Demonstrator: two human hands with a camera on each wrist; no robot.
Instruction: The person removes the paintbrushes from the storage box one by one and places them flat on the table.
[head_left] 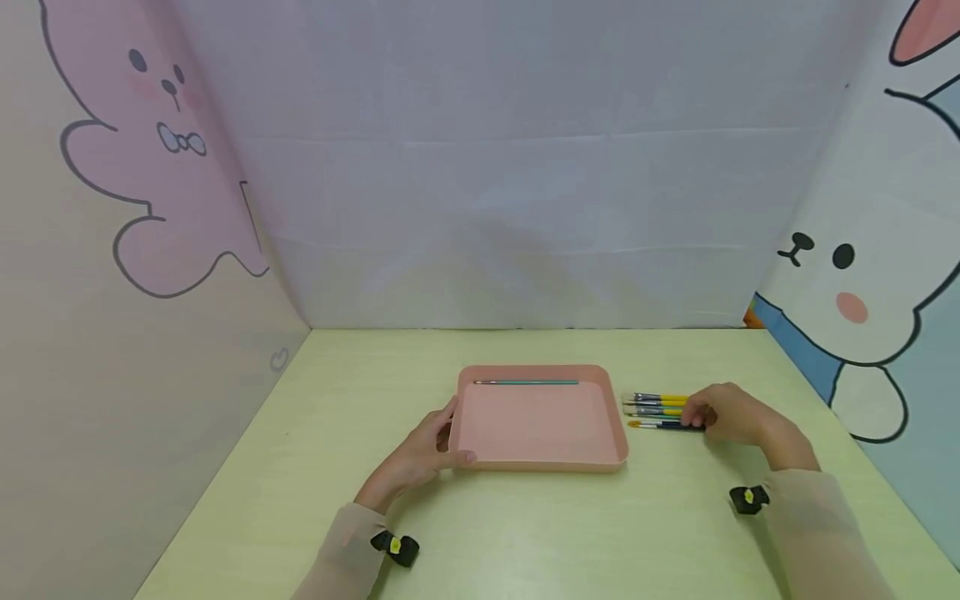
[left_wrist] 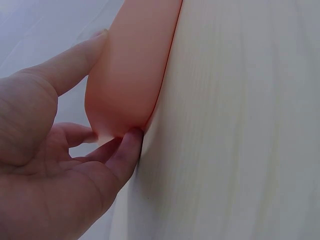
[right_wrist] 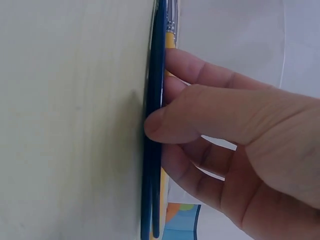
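Note:
A pink tray [head_left: 537, 425] lies on the table, and one thin teal paintbrush [head_left: 527, 382] rests along its far side. My left hand [head_left: 420, 450] grips the tray's left end; in the left wrist view the thumb lies along the wall and fingertips [left_wrist: 131, 142] reach its bottom edge. To the right of the tray, several paintbrushes lie side by side, some with yellow handles [head_left: 673, 401]. My right hand [head_left: 731, 414] pinches a dark blue paintbrush [right_wrist: 156, 75] at the near side of this row, thumb on its handle. A second dark handle runs close beside it.
The pale wooden table [head_left: 570, 533] meets a white backdrop [head_left: 525, 208] behind the tray. Side panels carry cartoon figures, a pink one [head_left: 172, 208] on the left and a white one [head_left: 862, 275] on the right.

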